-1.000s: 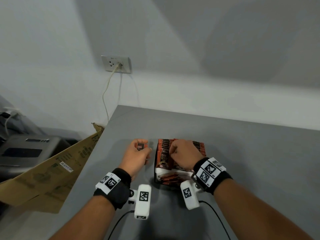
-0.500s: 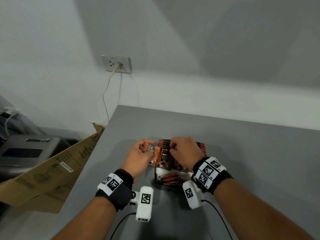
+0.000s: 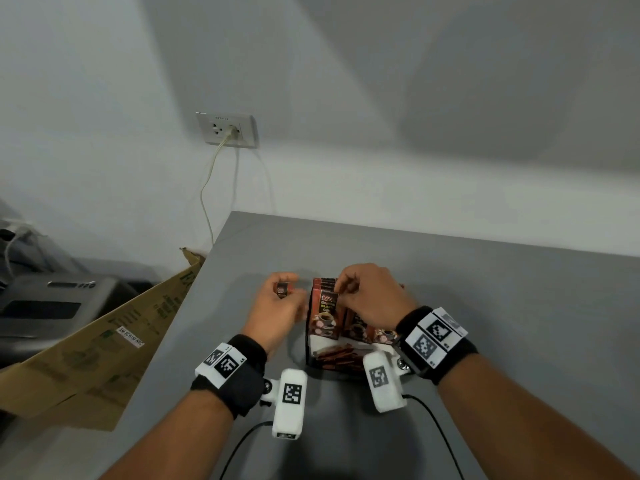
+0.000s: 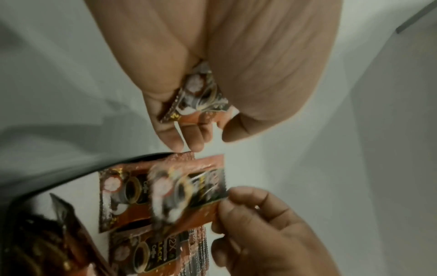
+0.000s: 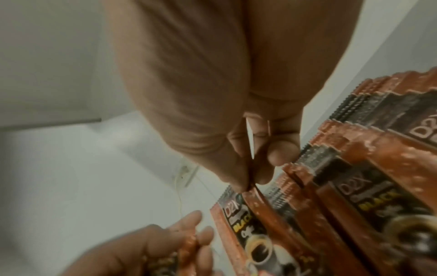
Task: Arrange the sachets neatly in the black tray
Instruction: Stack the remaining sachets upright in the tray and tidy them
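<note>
Foil, copper-and-black: the sachets [image 3: 325, 315] stand on edge in rows inside the tray [image 3: 313, 358], which sits at the table's [image 3: 485, 289] near middle. The right hand [image 3: 375, 299] pinches the top seam of the front-left sachet between thumb and fingertips [image 5: 238, 179]. The left hand [image 3: 277, 306], at 9 o'clock from the tray and just beside it, has its fingers curled round a spare sachet [image 4: 198, 100]. More sachets lie flat at the tray's 6 o'clock end. These packets look light, thin and floppy, with a slick skin that would likely slide under a flat press. The crimped seam at 12 o'clock is probably the stiffest and safest place to grip; squeezing the belly would bend it and nudge its neighbours askew.
</note>
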The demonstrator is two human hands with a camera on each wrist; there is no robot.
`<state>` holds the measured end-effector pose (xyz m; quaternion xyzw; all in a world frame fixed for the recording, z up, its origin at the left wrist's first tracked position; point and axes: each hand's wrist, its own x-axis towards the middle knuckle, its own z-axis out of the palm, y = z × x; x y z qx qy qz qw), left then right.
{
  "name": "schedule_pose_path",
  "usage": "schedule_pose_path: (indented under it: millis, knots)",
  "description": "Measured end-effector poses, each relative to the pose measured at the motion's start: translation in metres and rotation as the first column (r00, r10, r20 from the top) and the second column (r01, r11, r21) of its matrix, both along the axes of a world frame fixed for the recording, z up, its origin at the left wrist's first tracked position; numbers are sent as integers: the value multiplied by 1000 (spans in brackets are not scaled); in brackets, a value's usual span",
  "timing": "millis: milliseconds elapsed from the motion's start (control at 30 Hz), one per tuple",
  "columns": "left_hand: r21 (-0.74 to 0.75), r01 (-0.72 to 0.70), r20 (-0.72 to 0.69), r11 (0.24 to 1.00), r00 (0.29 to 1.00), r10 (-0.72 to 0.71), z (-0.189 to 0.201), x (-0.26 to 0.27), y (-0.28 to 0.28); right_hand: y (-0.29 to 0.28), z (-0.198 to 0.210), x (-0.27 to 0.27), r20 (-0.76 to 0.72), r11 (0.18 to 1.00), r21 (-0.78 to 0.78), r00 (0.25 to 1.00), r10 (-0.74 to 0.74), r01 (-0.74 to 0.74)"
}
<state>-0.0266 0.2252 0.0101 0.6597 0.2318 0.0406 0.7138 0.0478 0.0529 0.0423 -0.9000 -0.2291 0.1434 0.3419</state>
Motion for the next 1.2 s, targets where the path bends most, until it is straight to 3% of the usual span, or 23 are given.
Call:
schedule_pose_path:
  millis: [133, 400, 567, 633, 733, 833, 1000, 1200]
  knots:
    - [-60, -113, -13, 992, 994, 112, 0, -1, 11, 4, -18, -3, 0, 988, -134, 997, 79, -79]
    - [-1, -35, -60, 999, 998, 34, -3, -3, 11, 12, -37, -6, 36, 972, -217, 994, 100, -90]
    - [145, 42, -38, 989, 999, -37, -5, -4, 7, 7, -33, -6, 47, 972, -212, 993, 111, -99]
    - [175, 101, -26, 979, 995, -98, -3, -5, 5, 3, -27, -4, 51, 982, -173, 995, 87, -77]
    - [176, 177, 9, 968, 983, -181, 2, -4, -1, -3, -11, -4, -25, 1000, 27, 1000, 15, -14]
    - [152, 248, 53, 957, 965, -258, 6, -1, -11, -5, 5, -8, -76, 989, 146, 996, 47, -36]
    - [169, 195, 34, 966, 979, -203, 9, 4, -14, -28, 19, 7, 43, 993, 89, 996, -82, 78]
    - [215, 221, -44, 951, 975, -217, 2, -4, -2, -53, -17, 7, -89, 983, -158, 990, -107, 92]
